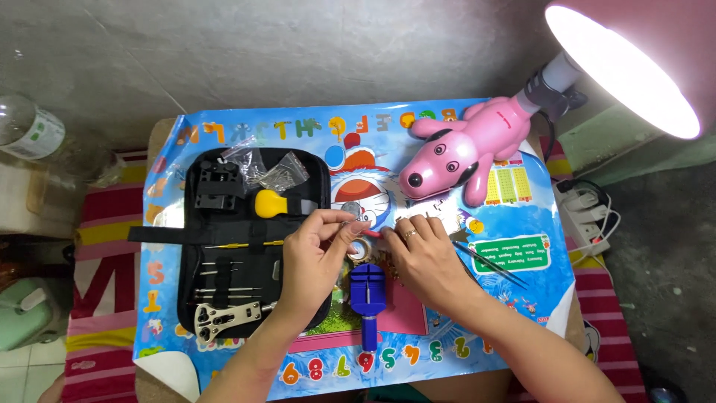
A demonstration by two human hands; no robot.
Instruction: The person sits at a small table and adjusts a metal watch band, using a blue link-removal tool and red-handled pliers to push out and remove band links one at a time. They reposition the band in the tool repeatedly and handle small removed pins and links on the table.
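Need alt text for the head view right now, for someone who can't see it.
Two hands meet over a colourful mat: the left hand pinches a small round metal piece, the right hand beside it. Around them lie an open black tool case, a blue tool, tweezers and a pink dog-shaped lamp.

A home hobby corner: a small bench [522, 224] under a children's cartoon cover, a pink dog-shaped lamp [455, 160], a power strip [585, 213] and a zippered watch-repair tool case [224, 246].

Head camera, steeply down, near table [522, 224]
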